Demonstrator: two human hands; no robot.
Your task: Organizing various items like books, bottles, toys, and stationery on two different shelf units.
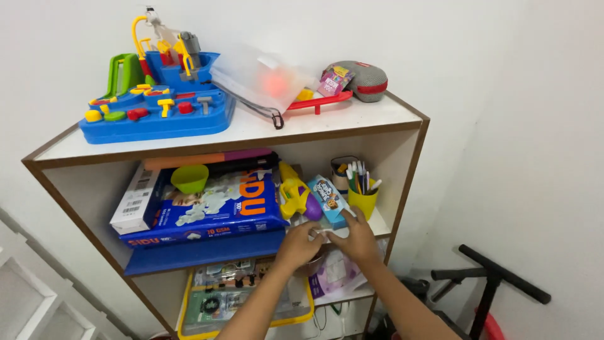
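Left hand (297, 244) and right hand (356, 239) meet at middle shelf (207, 253) front edge, fingers curled, pinching small white item (324, 232) between them. Just behind: light-blue snack packet (327, 198), yellow toy (293, 192), yellow cup (363, 203) holding pens. Blue pack (214, 208) left.

I see a toy playset (157, 101) on the shelf unit's top (352, 116), left of a pouch (362, 80); a pen cup (362, 200) stands on the shelf below.

One blue toy playset (157, 104), one green bowl (189, 178), one yellow pen cup (363, 202), one blue wipes pack (211, 211), two hands: left hand (300, 244), right hand (354, 237).
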